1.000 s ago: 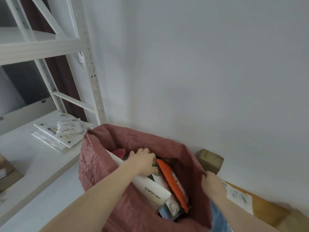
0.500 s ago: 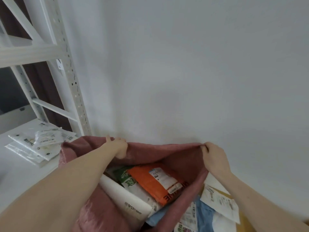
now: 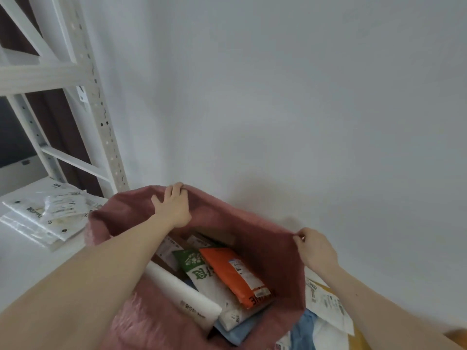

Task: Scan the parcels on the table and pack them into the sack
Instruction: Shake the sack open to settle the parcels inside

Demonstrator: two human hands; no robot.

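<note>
A dusky red woven sack (image 3: 262,238) stands open below me. Inside it lie an orange mailer (image 3: 235,276), a green-and-white pouch (image 3: 202,274), a white tube-like parcel (image 3: 182,296), a blue bag (image 3: 240,332) and a brown box at the far side. My left hand (image 3: 173,207) grips the sack's far rim with its fingers curled over the edge. At the right rim, my right hand (image 3: 314,250) pinches the fabric and holds it up. White flat parcels (image 3: 48,215) lie stacked on the white table at the left.
A white metal shelving rack (image 3: 101,117) rises at the left over the table (image 3: 22,263). More parcels, white with labels and a yellow one (image 3: 328,306), lie outside the sack at the lower right. A plain white wall fills the background.
My left hand came out of the sack and took the far rim. My right hand lifted the right rim, so the sack's mouth is spread wider and the view has tilted.
</note>
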